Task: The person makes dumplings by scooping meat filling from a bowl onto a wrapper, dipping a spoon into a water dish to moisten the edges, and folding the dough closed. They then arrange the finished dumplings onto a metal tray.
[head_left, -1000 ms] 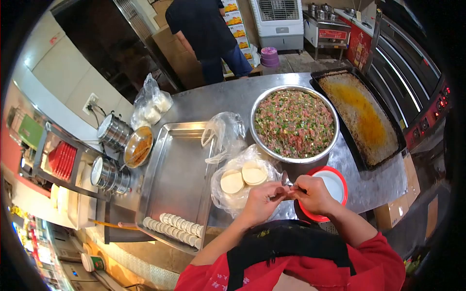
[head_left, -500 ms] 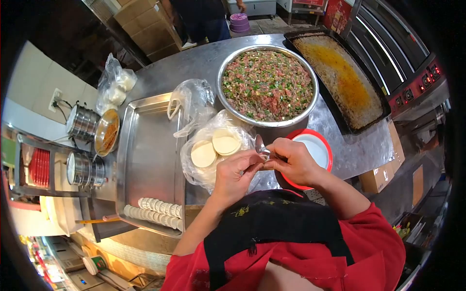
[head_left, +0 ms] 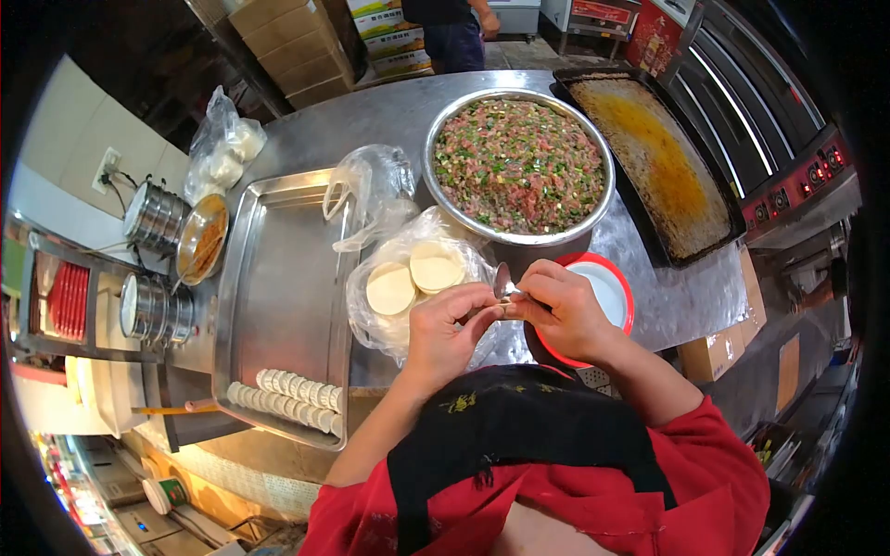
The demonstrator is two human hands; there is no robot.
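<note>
My left hand and my right hand meet in front of the apron, fingertips pinched together on a small dumpling, mostly hidden by the fingers. A metal spoon also sits in my right hand, its bowl pointing up. Close by on the left, two stacks of round dough wrappers lie in an open plastic bag. Beyond the hands stands a steel bowl heaped with minced meat and chopped greens. Partly behind my right hand is a red-rimmed bowl with a white inside.
A metal tray on the left holds rows of pleated dumplings at its near end. A dark, oily baking pan lies at the right, beside an oven. Steel pots stand far left. Another person stands beyond the table.
My hands stay together, with small shifts of the fingers on the dumpling. The view has tilted slightly. The other person appears farther right, and stacked boxes now show behind.
</note>
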